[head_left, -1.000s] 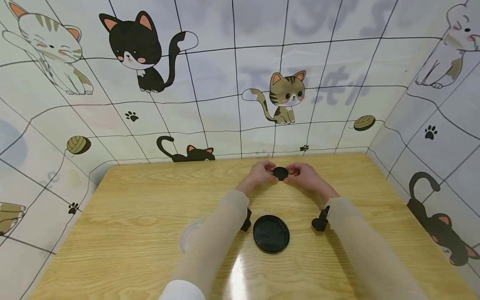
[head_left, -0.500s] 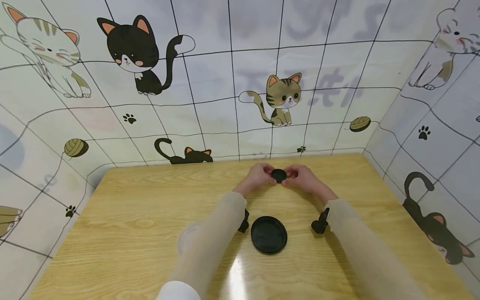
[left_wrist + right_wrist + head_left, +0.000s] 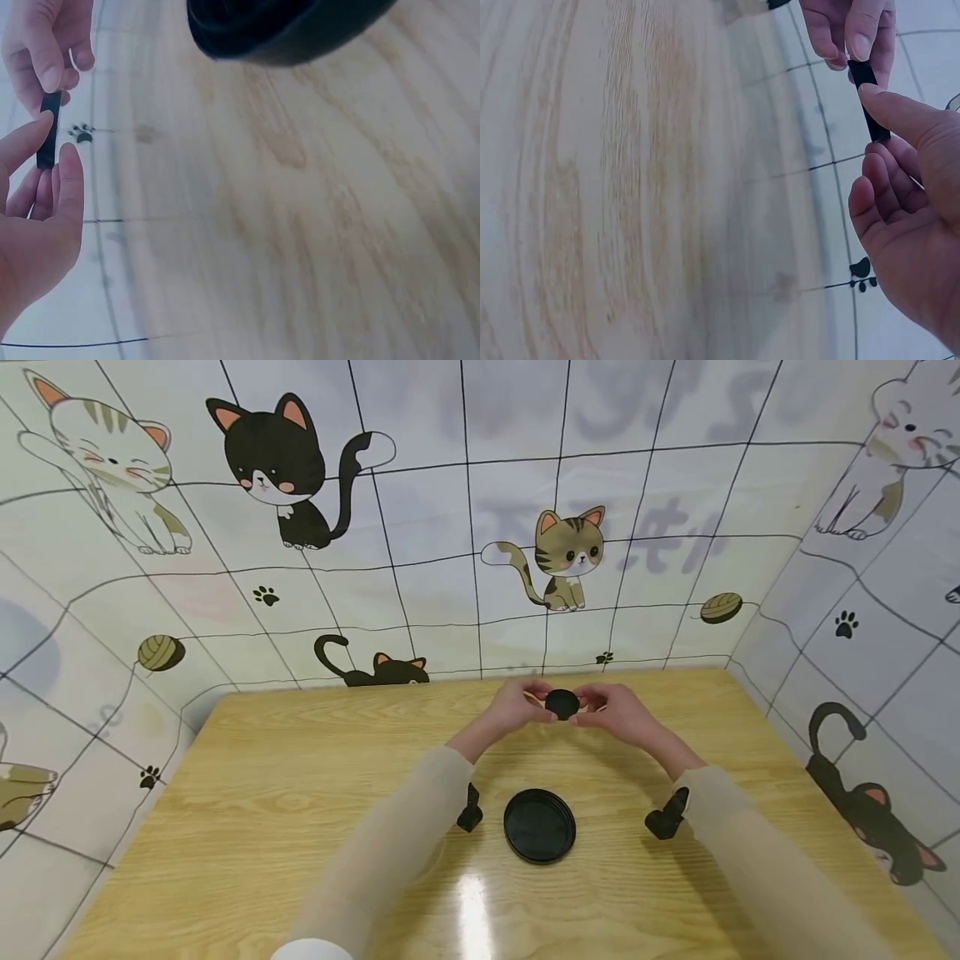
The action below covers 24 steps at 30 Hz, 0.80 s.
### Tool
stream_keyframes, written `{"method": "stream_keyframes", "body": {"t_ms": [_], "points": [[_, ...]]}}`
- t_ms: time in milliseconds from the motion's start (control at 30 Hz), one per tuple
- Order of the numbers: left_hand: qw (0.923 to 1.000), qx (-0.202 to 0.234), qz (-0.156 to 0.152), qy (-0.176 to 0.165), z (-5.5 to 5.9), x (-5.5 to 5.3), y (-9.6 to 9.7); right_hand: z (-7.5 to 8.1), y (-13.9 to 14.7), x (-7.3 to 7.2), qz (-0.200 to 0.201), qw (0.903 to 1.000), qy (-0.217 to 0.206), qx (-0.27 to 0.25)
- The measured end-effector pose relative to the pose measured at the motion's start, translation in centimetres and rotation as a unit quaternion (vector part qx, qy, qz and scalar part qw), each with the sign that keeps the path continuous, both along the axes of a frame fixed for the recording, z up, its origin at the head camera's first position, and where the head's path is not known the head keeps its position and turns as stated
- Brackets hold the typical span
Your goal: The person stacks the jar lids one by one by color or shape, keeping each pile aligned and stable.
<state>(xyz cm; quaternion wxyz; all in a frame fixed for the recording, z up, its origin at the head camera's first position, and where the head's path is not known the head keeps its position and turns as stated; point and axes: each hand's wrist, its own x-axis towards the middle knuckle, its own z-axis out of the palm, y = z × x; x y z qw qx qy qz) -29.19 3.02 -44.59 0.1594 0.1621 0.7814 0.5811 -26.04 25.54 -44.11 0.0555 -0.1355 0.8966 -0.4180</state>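
Near the far edge of the table, a small black round disc [image 3: 562,704] is held up between both hands. My left hand [image 3: 520,706] pinches its left side between thumb and fingers, and my right hand [image 3: 617,714] pinches the right side the same way. Both wrist views show the disc edge-on as a thin black strip [image 3: 49,135], with a thumb on one face and fingertips at its rim. Nearer on the table, between the forearms, lies a larger black round shallow dish [image 3: 540,827].
The wooden table [image 3: 300,777] is backed by a cat-print cloth wall [image 3: 435,527], with side walls at left and right. A clear round rim [image 3: 433,862] shows slightly beside the left forearm, which hides the rest. Black wrist cameras [image 3: 667,814] hang below the sleeves.
Both hands have risen slightly, with the disc still between them. The forearms have spread apart, and the left one now covers most of the clear round thing. The black dish stays put.
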Motion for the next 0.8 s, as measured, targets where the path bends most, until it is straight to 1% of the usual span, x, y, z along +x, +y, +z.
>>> {"method": "stream_keyframes", "body": {"t_ms": [133, 233, 333, 433, 500, 600, 800], "points": [[0.9999, 0.014, -0.003, 0.002, 1.5, 1.1, -0.5, 1.3, -0.1, 1.0, 0.005, 0.9998, 0.014, -0.015], [0.9997, 0.019, -0.008, 0.009, 2.7, 2.1, -1.1, 2.3, -0.3, 1.9, 0.015, 0.9993, 0.021, -0.027], [0.9993, 0.022, -0.018, 0.025, 3.7, 3.4, -1.7, 3.3, -0.5, 3.0, 0.022, 0.9989, 0.026, -0.033], [0.9983, 0.022, -0.026, 0.047, 4.5, 4.8, -2.4, 4.2, -0.8, 4.1, 0.030, 0.9987, 0.026, -0.032], [0.9978, 0.021, -0.027, 0.056, 4.7, 5.7, -2.7, 4.5, -1.0, 4.8, 0.033, 0.9987, 0.028, -0.027], [0.9976, 0.017, -0.022, 0.063, 4.7, 7.1, -3.2, 4.7, -1.3, 5.9, 0.042, 0.9982, 0.031, -0.028], [0.9977, 0.022, -0.006, 0.063, 3.7, 9.8, -4.0, 4.1, -2.0, 7.9, 0.061, 0.9970, 0.035, -0.032]]}}
